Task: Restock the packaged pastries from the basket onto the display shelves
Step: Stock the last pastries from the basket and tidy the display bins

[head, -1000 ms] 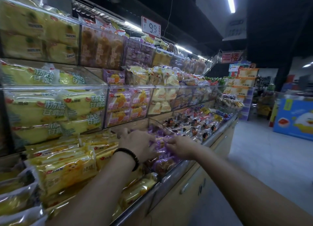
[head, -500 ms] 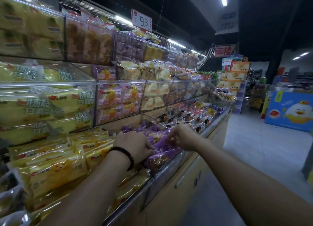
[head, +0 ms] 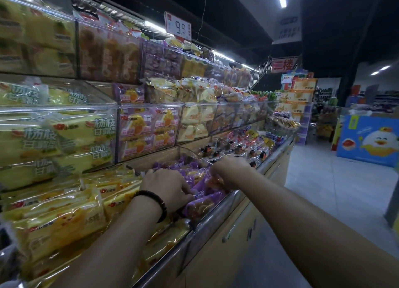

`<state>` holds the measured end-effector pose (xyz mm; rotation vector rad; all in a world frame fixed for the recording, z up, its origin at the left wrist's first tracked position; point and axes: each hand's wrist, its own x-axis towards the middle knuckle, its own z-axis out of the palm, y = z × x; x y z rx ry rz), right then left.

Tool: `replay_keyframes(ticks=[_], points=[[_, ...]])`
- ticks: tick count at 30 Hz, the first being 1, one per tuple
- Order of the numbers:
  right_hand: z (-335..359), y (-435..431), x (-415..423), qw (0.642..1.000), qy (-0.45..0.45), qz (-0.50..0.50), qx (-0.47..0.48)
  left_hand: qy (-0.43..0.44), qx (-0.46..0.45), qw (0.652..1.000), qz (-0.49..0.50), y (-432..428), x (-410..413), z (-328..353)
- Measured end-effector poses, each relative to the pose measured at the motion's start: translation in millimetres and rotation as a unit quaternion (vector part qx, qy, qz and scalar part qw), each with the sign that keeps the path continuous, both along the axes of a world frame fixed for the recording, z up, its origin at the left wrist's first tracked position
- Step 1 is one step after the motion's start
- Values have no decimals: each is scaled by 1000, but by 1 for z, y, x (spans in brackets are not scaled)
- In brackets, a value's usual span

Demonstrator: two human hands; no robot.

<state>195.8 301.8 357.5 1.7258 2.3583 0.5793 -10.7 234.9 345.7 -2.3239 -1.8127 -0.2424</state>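
Note:
Purple-wrapped pastry packs point(head: 199, 205) fill a compartment of the lowest display shelf point(head: 218, 219), behind its metal front rail. My left hand point(head: 167, 187), with a dark bead bracelet on the wrist, reaches into this compartment, its fingers curled down onto the purple packs. My right hand point(head: 230, 169) is at the compartment's right side, fingers curled round a purple pack there. The fingertips of both hands are hidden among the wrappers. No basket is in view.
Yellow pastry packs point(head: 64, 220) lie left of the purple ones. Clear-fronted upper shelves point(head: 151, 106) hold more packaged pastries. A 9.9 price sign point(head: 178, 27) hangs above. Tiled aisle floor point(head: 323, 190) runs right, with a blue carton display point(head: 369, 140) beyond.
Both hands stayed in the purple pastry compartment, shifting slightly among the packs. The right hand moved a little farther right and back. The view has swung slightly.

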Motion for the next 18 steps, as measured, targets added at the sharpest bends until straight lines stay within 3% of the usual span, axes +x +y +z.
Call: replay_keyframes(ticks=[5, 10, 16, 18], points=[[-10, 11, -3, 995, -60, 44, 59, -5, -1, 1000, 0, 0, 3, 0], [-7, 18, -11, 989, -45, 111, 91, -21, 9, 1000, -13, 0, 1, 0], [-20, 14, -2, 989, -37, 111, 90, -24, 1, 1000, -12, 1, 1, -2], [-18, 11, 0, 992, 2, 111, 59, -24, -8, 1000, -11, 0, 1, -1]])
